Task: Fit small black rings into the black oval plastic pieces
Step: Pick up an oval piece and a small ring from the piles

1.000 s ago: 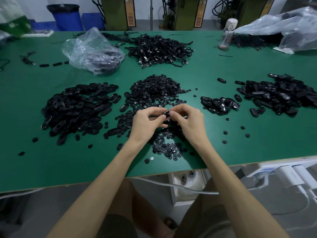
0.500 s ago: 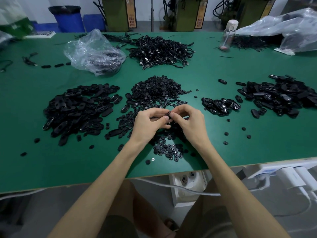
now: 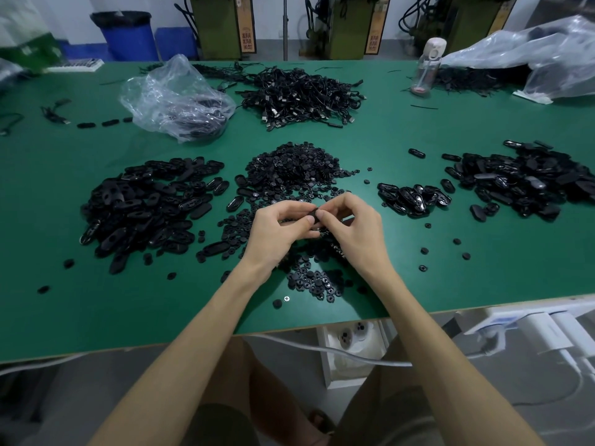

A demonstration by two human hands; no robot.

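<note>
Mostly black parts on a green table (image 3: pixel 96 317).

- Left: broad heap of oval pieces (image 3: pixel 145 204).
- Centre, just beyond the hands: mound of small rings (image 3: pixel 296 170), spilling nearer, under the wrists.
- Right of the hands: small cluster of ovals (image 3: pixel 413 197); farther right, a larger heap (image 3: pixel 528 181).
- Far side: crumpled clear bag (image 3: pixel 174 98), tangle of black cables (image 3: pixel 299 94), clear bottle (image 3: pixel 426 69), big plastic bag (image 3: pixel 531 56) at far right.
- Near edge: one silver screw (image 3: pixel 287 298); loose rings dotted to the right.

Left hand (image 3: pixel 277 233) and right hand (image 3: pixel 357 233) meet above the near spill of rings, fingers curled, thumbs and forefingers of both pinching one black piece (image 3: pixel 314 217) between them. Fingertips cover most of it. Only a dark rounded end shows between the thumbs. Its full shape can't be made out, nor whether a ring sits in it.
</note>
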